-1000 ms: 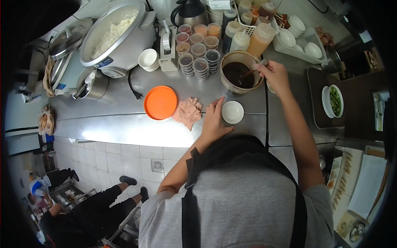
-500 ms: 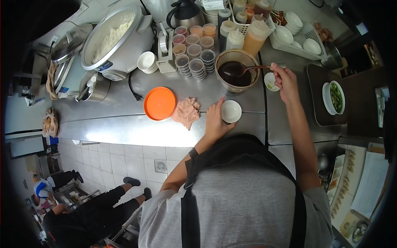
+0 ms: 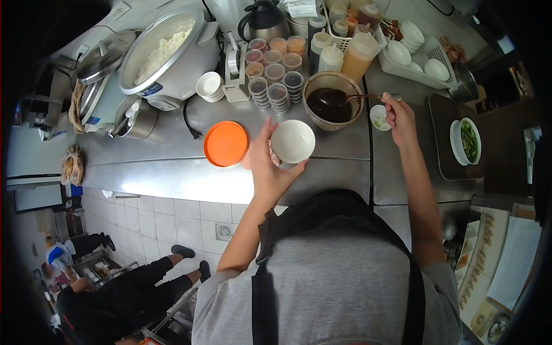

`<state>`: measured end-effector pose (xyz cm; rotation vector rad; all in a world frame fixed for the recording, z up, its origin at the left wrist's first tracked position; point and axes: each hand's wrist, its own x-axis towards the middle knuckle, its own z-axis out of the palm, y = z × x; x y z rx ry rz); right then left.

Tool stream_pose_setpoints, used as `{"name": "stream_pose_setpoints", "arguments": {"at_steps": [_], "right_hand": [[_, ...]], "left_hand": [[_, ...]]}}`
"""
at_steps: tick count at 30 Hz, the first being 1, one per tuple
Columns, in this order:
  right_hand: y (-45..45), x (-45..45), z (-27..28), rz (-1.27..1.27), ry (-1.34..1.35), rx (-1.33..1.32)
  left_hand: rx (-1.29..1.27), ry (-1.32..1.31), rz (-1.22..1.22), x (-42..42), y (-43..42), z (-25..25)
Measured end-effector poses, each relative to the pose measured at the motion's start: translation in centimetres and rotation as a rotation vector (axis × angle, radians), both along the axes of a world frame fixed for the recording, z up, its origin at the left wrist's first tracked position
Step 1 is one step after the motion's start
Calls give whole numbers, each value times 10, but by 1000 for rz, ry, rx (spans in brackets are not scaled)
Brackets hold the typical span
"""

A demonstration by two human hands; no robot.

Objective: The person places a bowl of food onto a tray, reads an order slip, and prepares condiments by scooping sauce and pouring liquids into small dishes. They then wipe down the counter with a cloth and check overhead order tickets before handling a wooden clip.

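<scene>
My left hand [image 3: 269, 172] grips a small white bowl [image 3: 293, 141] by its side, and the bowl's inside looks bare. Behind that hand a pink cloth [image 3: 247, 160] is mostly hidden, beside an orange lid [image 3: 225, 144]. Pinched in the fingers of my right hand [image 3: 401, 121] is the handle of a spoon [image 3: 368, 96]. Its scoop end rests in dark brown sauce in a large brown-rimmed bowl [image 3: 333, 121]. Just left of my right hand stands a small white dish [image 3: 379, 117] with bits of green in it.
Lidded sauce cups [image 3: 275, 73] stand stacked at the back, near squeeze bottles [image 3: 330, 59]. A rice cooker [image 3: 172, 63] and stacked white bowls [image 3: 209, 86] are on the left. At right are a basket of bowls [image 3: 422, 77] and a dark tray [image 3: 451, 164] with greens. Another person [image 3: 126, 293] is at lower left.
My left hand has lifted the small white bowl off the counter and moved it left, over the pink cloth. My right hand has shifted only slightly, with the spoon still in the sauce.
</scene>
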<state>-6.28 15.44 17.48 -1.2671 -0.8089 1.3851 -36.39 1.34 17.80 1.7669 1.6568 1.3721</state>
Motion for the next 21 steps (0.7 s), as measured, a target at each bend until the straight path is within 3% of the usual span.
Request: {"name": "stream_pose_setpoints", "arguments": {"at_steps": [6, 12, 17, 21], "right_hand": [[6, 9, 12, 2, -10, 15], [23, 20, 94, 90, -37, 135], [19, 11, 143, 143, -231, 246], [2, -17, 151, 125, -449, 350]], "left_hand": [[19, -83, -43, -7, 28, 0], [48, 96, -150, -7, 79, 25], [3, 93, -258, 15, 120, 26], [74, 12, -314, 26, 122, 42]]}}
